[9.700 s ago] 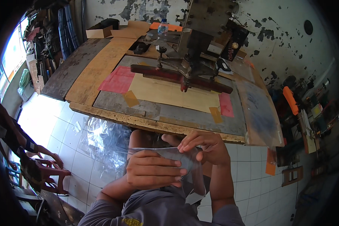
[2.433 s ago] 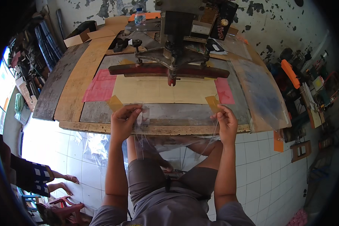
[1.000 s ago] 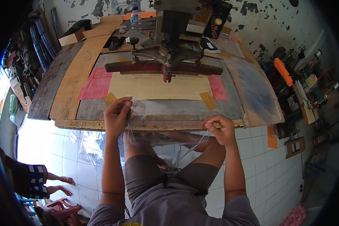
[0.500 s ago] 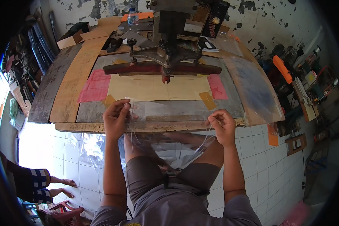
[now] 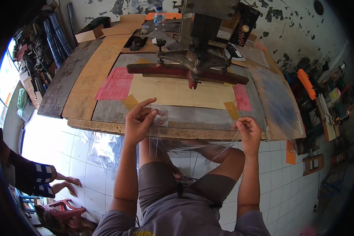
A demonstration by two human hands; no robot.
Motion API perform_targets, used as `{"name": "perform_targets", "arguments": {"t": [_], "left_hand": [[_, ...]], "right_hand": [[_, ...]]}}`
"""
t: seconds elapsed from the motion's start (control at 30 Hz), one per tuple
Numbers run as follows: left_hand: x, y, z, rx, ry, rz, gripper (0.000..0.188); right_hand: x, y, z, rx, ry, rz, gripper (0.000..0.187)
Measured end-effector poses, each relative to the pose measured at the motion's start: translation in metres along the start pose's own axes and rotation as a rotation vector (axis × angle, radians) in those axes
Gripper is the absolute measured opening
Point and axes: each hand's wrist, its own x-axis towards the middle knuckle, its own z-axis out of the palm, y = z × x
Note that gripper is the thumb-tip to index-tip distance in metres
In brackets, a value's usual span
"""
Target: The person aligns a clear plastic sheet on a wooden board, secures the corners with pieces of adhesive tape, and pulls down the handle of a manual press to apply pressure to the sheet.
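A clear plastic sheet point(image 5: 190, 144) hangs slack between my hands, above my lap at the table's front edge. My left hand point(image 5: 139, 121) pinches its left part between the thumb and fingers, with the index finger raised. On the other side, my right hand point(image 5: 248, 131) has its fingertips closed on the sheet's right edge. Beyond them a pale yellow sheet point(image 5: 177, 93) lies flat on the grey press bed, under a red-edged press bar point(image 5: 181, 74). Pink sheets point(image 5: 113, 84) show at both ends of it, and brown tape pieces point(image 5: 232, 110) sit at its near corners.
The press head point(image 5: 198, 51) stands over the middle of the table. Clear film point(image 5: 277, 94) covers the table's right side. A water bottle point(image 5: 159, 19) and cardboard point(image 5: 124, 27) are at the back. Another person's legs point(image 5: 59, 183) and a red stool point(image 5: 65, 212) are at lower left.
My left index finger has lifted from the thumb. The view has shifted, so the table and press appear further right. Both hands still hold the plastic sheet.
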Motion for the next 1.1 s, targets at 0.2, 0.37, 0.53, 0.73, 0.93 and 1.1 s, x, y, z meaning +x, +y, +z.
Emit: {"name": "perform_targets", "arguments": {"t": [0.2,0.37,0.53,0.73,0.93,1.1], "left_hand": [[0.0,-0.003,0.002,-0.137,-0.022,-0.03,0.04],[0.0,-0.004,0.001,-0.14,-0.023,-0.026,0.038],[-0.001,0.004,0.002,-0.028,0.003,-0.025,0.037],[0.0,-0.007,-0.001,-0.013,0.061,-0.011,0.035],[0.001,-0.002,0.003,-0.063,0.065,0.0,0.034],[0.001,-0.002,0.003,-0.045,0.06,0.018,0.035]], "right_hand": [[0.003,0.003,-0.001,-0.037,0.03,0.046,0.018],[0.003,0.005,-0.001,-0.035,0.026,0.045,0.02],[0.001,-0.001,-0.002,-0.013,0.044,0.052,0.021],[0.001,-0.013,-0.001,0.032,0.033,0.044,0.024],[-0.002,-0.024,-0.003,0.022,0.0,0.011,0.027],[-0.002,-0.03,-0.003,0.028,0.0,0.0,0.033]]}}
